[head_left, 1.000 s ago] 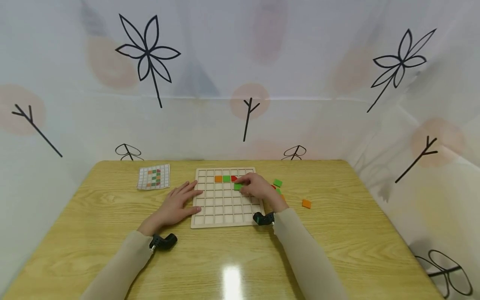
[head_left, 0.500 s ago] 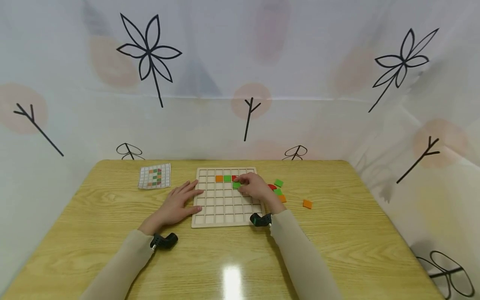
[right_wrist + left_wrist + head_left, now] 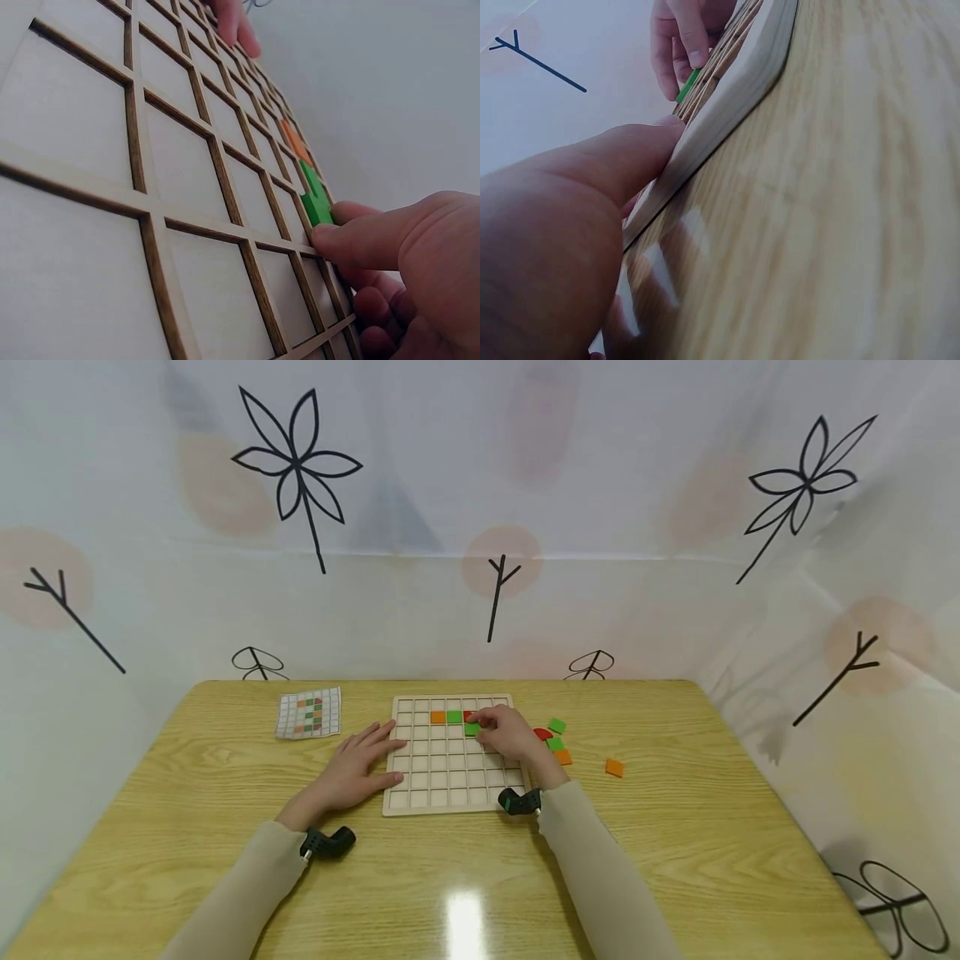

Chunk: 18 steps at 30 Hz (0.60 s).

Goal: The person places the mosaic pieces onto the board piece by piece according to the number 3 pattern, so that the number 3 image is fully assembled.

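Observation:
A wooden grid board [image 3: 438, 811] lies mid-table. In its second row from the back sit an orange square tile [image 3: 438, 717], a green square tile [image 3: 454, 717] and a red piece [image 3: 468, 716], partly covered by fingers. My right hand [image 3: 517, 739] pinches another green tile [image 3: 318, 208] between thumb and fingers. That tile is at the cell just in front of the red piece, and the right wrist view shows it tilted at the grid bars. With fingers spread, my left hand [image 3: 352, 772] rests on the board's left edge, thumb and fingertips on the rim.
Right of the board lie loose pieces: a red rounded one [image 3: 542, 734], two green tiles [image 3: 557, 726] and two orange ones [image 3: 614, 768]. A paper card [image 3: 308, 713] printed with a coloured grid pattern lies at the back left. Patterned cloth [image 3: 420, 610] hangs behind the table.
My right hand has shifted slightly left, bringing the green tile over to the cell in front of the red piece. During the last half second it has barely moved. The left hand stays put.

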Tool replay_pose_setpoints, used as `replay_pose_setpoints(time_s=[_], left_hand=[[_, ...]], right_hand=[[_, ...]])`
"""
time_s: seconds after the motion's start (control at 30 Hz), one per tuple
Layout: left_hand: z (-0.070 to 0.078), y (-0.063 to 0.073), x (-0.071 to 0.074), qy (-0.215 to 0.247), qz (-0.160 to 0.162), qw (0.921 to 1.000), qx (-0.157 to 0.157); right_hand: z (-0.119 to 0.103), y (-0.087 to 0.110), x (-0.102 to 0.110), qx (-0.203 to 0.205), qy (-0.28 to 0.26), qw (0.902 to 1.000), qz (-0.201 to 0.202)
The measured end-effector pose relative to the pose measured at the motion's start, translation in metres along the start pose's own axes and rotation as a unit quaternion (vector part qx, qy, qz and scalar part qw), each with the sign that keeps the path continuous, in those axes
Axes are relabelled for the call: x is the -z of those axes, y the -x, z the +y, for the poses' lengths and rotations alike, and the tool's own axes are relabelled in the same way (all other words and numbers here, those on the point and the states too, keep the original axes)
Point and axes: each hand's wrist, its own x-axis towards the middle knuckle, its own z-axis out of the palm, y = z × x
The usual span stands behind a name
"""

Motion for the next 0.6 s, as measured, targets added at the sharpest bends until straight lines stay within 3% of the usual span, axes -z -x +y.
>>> replay_pose_setpoints(time_s=[0.43,0.6], left_hand=[[0.0001,0.0003,-0.0008,0.001,-0.001,1.0,-0.004],[-0.0012,0.0005,-0.0013,0.0,0.001,1.0,-0.006]], right_hand=[[0.0008,0.0024,0.0004,-0.002,-0.011,0.9999,0.005],[0.0047,0.0041,0.0007,-0.01,-0.038,0.9989,0.026]])
